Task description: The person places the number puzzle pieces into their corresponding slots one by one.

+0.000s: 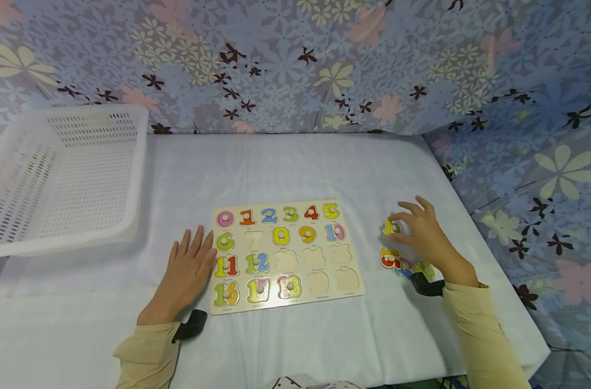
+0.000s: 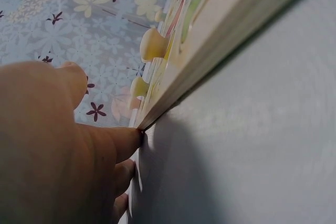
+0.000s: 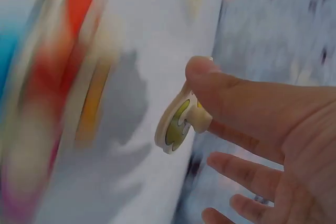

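My right hand (image 1: 419,232) pinches a wooden number puzzle piece (image 3: 177,127) between thumb and index finger, its other fingers spread. The piece shows a yellow 1 beside a green part and has a round knob; it is tilted in the right wrist view. Just below that hand lie several loose number pieces, among them a red-and-yellow one (image 1: 390,258) and a green one (image 1: 424,270). The left hand (image 1: 192,265) lies palm down, fingers extended, at the left edge of the wooden number puzzle board (image 1: 287,205). Knobbed number pieces fill many of its recesses; others show bare wood.
A white plastic basket (image 1: 88,183) stands on the left of the white-covered table (image 1: 276,167). Flower-patterned cloth (image 1: 285,65) hangs behind the table and along its right side. A black wrist strap (image 1: 190,325) sits on the left wrist.
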Tool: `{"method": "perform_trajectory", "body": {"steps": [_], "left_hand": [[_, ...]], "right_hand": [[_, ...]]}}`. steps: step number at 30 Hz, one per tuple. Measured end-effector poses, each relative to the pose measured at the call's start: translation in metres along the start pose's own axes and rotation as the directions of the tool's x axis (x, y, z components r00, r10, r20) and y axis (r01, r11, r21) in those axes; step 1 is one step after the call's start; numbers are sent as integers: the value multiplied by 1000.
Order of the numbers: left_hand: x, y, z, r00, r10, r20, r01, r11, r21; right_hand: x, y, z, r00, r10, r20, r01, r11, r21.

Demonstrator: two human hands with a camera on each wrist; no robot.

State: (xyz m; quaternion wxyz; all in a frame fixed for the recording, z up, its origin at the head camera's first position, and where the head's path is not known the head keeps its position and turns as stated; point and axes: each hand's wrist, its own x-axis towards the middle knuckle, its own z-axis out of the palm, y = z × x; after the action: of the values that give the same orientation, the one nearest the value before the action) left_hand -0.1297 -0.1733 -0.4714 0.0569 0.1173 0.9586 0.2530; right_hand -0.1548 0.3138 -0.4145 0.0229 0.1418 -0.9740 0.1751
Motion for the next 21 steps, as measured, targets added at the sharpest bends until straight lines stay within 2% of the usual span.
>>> {"method": "perform_trajectory", "body": {"steps": [3, 5, 8, 12, 17, 21], "left_hand": [[0, 0, 0, 1000, 2, -4, -2, 1000, 0], [0, -1, 0, 1000, 2, -4, -2, 1000, 0], [0, -2, 1, 1000, 2, -3, -2, 1000, 2], [0, -2, 1, 1000, 1, -1, -1, 1000, 2], [0, -1, 1, 1000, 1, 4, -1, 1000, -5], [1, 0, 1, 1000, 10, 3, -10, 1000, -12]], "right_hand": [[12, -35, 11, 997, -82, 8, 82, 997, 4], [20, -60, 20, 987, -160, -2, 160, 987, 13], [29, -96, 36, 959, -282, -2, 282, 959, 28], [39, -135, 54, 915, -402, 44, 402, 916, 13], [48, -163, 72, 869, -488, 87, 491, 871, -23], [50, -168, 83, 866, -486, 114, 493, 869, -44]]}}
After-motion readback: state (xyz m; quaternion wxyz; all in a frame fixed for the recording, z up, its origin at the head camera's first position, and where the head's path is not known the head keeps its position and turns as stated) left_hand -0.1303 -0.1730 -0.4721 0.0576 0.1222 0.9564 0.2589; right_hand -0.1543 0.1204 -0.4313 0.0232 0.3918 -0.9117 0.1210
